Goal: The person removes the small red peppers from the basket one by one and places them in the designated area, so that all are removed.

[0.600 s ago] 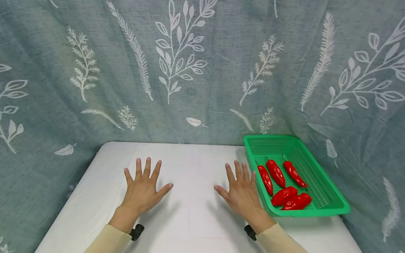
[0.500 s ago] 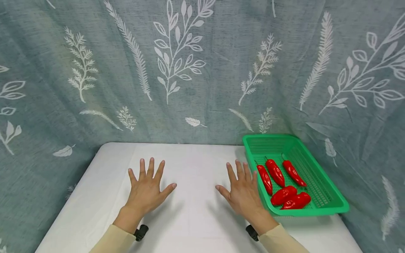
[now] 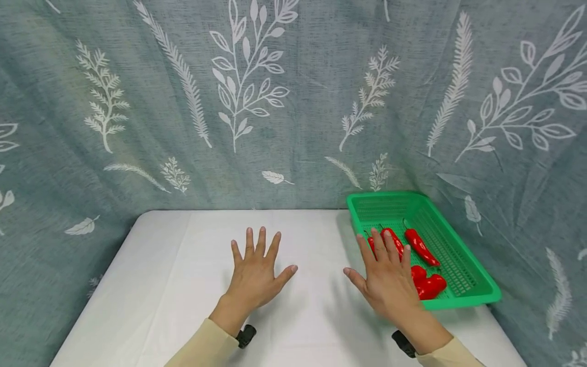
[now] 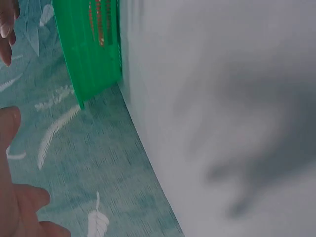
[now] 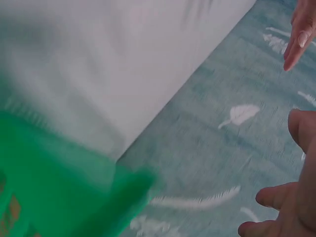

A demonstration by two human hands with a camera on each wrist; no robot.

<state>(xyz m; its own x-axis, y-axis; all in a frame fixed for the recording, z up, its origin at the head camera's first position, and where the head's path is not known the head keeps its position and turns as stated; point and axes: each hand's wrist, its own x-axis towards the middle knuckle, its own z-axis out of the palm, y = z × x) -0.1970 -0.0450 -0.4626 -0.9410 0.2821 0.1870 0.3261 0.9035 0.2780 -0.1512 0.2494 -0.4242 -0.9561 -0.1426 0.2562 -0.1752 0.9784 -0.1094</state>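
My left hand [image 3: 255, 275] hovers over the middle of the white table with fingers spread, holding nothing; its shadow falls on the cloth below. My right hand [image 3: 390, 278], also spread and holding nothing, is over the near left side of a green plastic basket [image 3: 472, 262]. Several shiny red chili peppers [image 3: 422, 247] lie in that basket, some partly hidden behind the right hand. In the left wrist view, the basket's side [image 4: 89, 59] shows upper left, beyond the left fingers [image 4: 29, 197]. The right wrist view has the basket [image 5: 64, 173] blurred at lower left, with the right fingers [image 5: 271, 197] at the right edge.
A white-covered table [image 3: 183, 285] extends to the left of the hands. Behind and beside it hangs a grey-green curtain [image 3: 298, 102] with white leaf prints. A black band [image 3: 246, 336] sits on the left wrist and another black band [image 3: 403, 343] on the right.
Both hands have moved to the right, fingers still spread. The right hand now overlaps the basket and covers some peppers. The view has shifted slightly.
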